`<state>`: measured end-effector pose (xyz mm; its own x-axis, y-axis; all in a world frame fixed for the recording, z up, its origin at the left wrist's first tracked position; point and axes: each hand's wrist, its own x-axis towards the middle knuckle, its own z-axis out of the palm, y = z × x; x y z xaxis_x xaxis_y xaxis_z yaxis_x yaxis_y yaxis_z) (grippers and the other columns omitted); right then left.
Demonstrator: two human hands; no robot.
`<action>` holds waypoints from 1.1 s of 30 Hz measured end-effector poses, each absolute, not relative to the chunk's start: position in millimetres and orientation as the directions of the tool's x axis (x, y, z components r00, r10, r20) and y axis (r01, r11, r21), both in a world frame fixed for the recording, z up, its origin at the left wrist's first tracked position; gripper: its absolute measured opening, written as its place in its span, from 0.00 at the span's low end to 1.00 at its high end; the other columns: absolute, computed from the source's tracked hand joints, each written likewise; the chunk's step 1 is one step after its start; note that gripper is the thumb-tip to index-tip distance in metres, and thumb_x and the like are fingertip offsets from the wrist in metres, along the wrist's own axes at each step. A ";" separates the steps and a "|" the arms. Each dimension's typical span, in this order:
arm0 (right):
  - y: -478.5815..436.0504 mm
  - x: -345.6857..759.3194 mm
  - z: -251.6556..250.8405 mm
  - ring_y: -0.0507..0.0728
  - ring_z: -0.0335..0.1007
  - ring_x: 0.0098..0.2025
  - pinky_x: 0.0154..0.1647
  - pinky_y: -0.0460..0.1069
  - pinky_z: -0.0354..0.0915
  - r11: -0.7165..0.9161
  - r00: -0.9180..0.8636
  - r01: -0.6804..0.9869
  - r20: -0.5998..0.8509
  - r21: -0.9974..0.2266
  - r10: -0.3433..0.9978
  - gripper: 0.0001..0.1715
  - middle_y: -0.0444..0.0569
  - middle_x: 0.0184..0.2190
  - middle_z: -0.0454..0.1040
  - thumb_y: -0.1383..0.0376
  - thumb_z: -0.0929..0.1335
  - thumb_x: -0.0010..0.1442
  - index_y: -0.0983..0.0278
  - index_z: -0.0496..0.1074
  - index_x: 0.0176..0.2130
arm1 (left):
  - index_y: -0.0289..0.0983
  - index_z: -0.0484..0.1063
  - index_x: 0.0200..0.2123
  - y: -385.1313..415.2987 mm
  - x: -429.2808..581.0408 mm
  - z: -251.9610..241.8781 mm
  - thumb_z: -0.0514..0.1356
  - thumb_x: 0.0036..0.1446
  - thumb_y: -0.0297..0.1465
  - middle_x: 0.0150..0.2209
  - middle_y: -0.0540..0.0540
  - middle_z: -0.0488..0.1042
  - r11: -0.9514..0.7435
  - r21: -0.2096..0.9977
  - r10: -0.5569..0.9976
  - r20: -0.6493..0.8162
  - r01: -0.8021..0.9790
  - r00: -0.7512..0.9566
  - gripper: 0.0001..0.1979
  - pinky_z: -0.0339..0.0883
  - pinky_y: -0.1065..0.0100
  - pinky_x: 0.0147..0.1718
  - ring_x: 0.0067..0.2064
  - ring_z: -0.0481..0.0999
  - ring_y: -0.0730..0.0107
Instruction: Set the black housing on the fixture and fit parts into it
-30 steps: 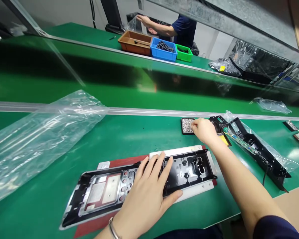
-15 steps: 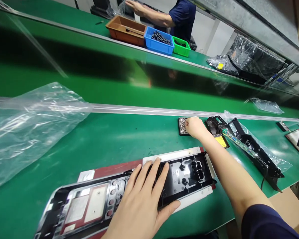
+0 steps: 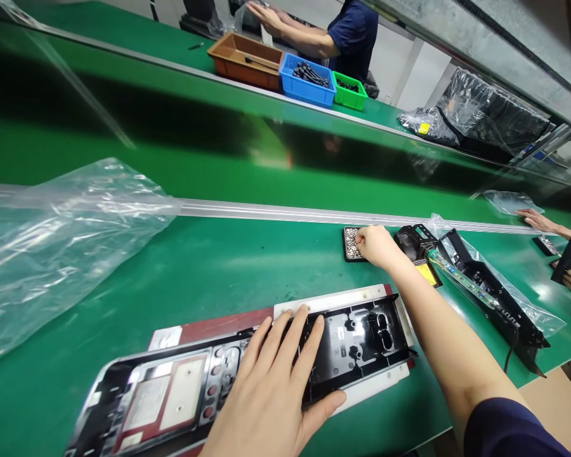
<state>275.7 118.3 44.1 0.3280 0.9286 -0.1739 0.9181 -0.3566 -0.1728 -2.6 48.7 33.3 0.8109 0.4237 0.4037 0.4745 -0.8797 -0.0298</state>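
My left hand (image 3: 271,387) lies flat with fingers spread on a long black panel (image 3: 356,336), which rests on a red and white fixture plate (image 3: 209,325) near the bench's front edge. My right hand (image 3: 375,246) reaches forward to a small black tray of tiny screws (image 3: 349,242), its fingertips pinched together at the tray's right side. Whether a screw is held between the fingers is too small to see.
A large clear plastic bag (image 3: 61,235) lies at the left. A black bracket in plastic (image 3: 485,285) and a yellow-tagged tool (image 3: 428,271) sit right of the tray. Brown, blue and green bins (image 3: 309,79) stand at the back by another person (image 3: 347,35). A co-worker's hands (image 3: 559,251) are at far right.
The view has shifted slightly. My right hand stays at the screw tray, fingertips pinching. My left hand keeps pressing on the panel. A co-worker's hands have come into view at the far right.
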 end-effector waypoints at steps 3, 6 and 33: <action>114.9 277.5 40.9 0.51 0.61 0.28 0.30 0.43 0.52 -0.322 0.298 0.919 -0.135 -0.227 0.945 0.12 0.41 0.23 0.63 0.82 0.67 0.57 0.67 0.70 0.27 | 0.33 0.59 0.60 47.9 -2.1 34.6 0.49 0.57 0.58 0.62 0.35 0.57 -0.877 -0.024 0.434 0.391 0.480 0.812 0.40 0.51 0.50 0.57 0.59 0.61 0.45; 112.9 280.6 37.7 0.51 0.61 0.29 0.29 0.42 0.53 -0.303 0.285 0.908 -0.105 -0.290 0.953 0.10 0.40 0.24 0.64 0.81 0.68 0.58 0.68 0.71 0.29 | 0.33 0.59 0.60 47.3 -2.3 36.9 0.50 0.56 0.59 0.61 0.35 0.58 -0.876 -0.015 0.439 0.388 0.482 0.810 0.41 0.48 0.51 0.58 0.59 0.60 0.46; -37.3 174.8 93.5 0.56 0.66 0.40 0.41 0.50 0.68 0.295 -0.073 0.354 0.289 -0.887 0.955 0.12 0.52 0.39 0.66 0.82 0.64 0.64 0.69 0.68 0.45 | 0.45 0.74 0.42 33.9 -3.3 75.5 0.55 0.63 0.28 0.36 0.54 0.73 -0.043 0.999 0.701 0.033 -0.005 0.712 0.10 0.69 0.80 0.36 0.36 0.73 0.79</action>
